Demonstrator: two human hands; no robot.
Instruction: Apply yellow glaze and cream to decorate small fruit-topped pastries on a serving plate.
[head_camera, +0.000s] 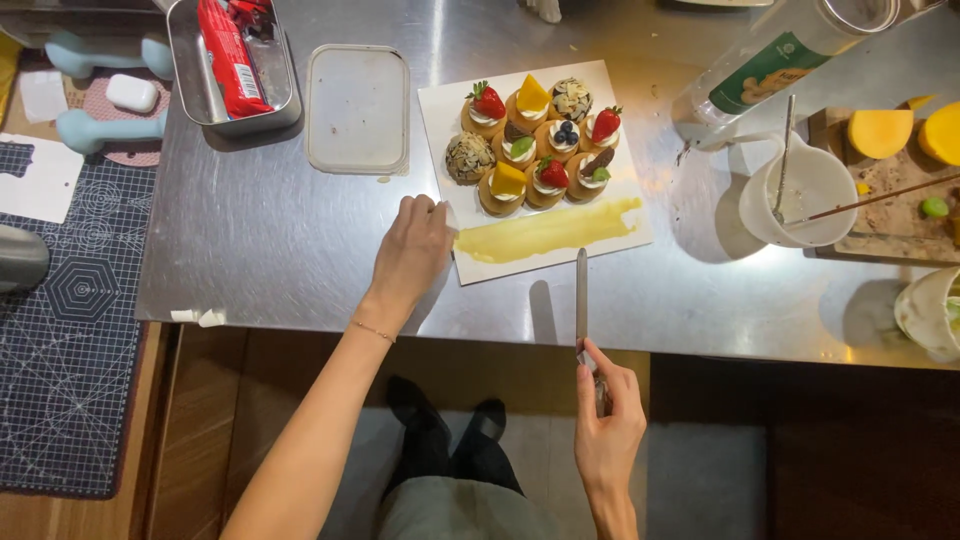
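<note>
A white square plate (620, 232) lies on a steel table (280, 240). It carries several small round pastries (535, 142) topped with strawberries, mango pieces, blueberries and nuts. A yellow smear of sauce (547, 231) runs along the plate's near side. My left hand (412, 250) rests on the plate's near left corner, fingers curled against its edge. My right hand (607, 425), off the table's near edge, grips the handle of a long thin palette knife (581, 295); the blade points away from me, its tip just short of the plate's near edge.
A clear lid (357, 108) and a metal tin (232, 65) holding a red packet stand at the back left. To the right are a white jug (798, 190) with utensils, a wooden board (890, 190) with mango pieces, a plastic bottle (790, 50) and a bowl (932, 312).
</note>
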